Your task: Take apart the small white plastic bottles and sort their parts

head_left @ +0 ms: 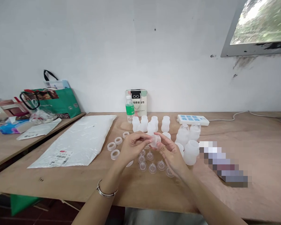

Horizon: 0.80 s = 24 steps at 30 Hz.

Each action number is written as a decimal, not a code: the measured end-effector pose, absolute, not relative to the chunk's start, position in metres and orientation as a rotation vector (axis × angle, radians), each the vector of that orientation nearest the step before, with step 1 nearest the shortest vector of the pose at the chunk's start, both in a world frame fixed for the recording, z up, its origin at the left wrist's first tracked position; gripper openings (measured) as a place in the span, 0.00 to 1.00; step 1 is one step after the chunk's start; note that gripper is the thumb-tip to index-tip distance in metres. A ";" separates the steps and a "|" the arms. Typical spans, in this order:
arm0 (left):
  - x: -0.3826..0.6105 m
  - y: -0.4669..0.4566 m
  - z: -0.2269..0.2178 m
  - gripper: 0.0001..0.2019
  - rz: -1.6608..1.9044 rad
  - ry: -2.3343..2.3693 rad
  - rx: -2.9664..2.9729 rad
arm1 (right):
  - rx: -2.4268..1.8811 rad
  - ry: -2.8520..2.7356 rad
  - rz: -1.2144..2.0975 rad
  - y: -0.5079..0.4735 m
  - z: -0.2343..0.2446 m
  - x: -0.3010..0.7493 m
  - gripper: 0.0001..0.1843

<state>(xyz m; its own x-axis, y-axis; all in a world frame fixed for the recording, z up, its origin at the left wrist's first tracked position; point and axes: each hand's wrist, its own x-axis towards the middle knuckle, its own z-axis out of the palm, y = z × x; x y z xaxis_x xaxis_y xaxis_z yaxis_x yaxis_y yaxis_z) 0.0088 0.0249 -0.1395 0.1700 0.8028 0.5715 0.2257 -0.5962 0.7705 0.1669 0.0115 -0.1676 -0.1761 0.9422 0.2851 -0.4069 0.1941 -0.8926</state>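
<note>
Over the middle of the wooden table, both hands meet on a translucent ribbed screw ring [156, 141]. My right hand [172, 153] grips it from the right with thumb and fingers. On the other side, my left hand [137, 145] pinches at the ring's left edge; whether a smaller part is between those fingertips is hard to see. Just below lie several clear silicone bottle nipples [152, 167] on the table. Several more clear rings [115, 154] rest to the left of my left hand. Behind and right of the hands stand several frosted plastic bottles [165, 123], some partly hidden.
A white plastic mailing bag [79, 137] lies left. At the wall stand a water bottle [130, 109] and a paper bag [140, 104]. A power strip [193, 120] sits back right, near a pixelated object [222, 164]. A green bag [65, 101] occupies the left table.
</note>
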 end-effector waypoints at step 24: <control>-0.007 0.020 -0.133 0.07 1.165 0.902 1.792 | -0.744 -1.035 1.466 0.014 -0.180 0.161 0.27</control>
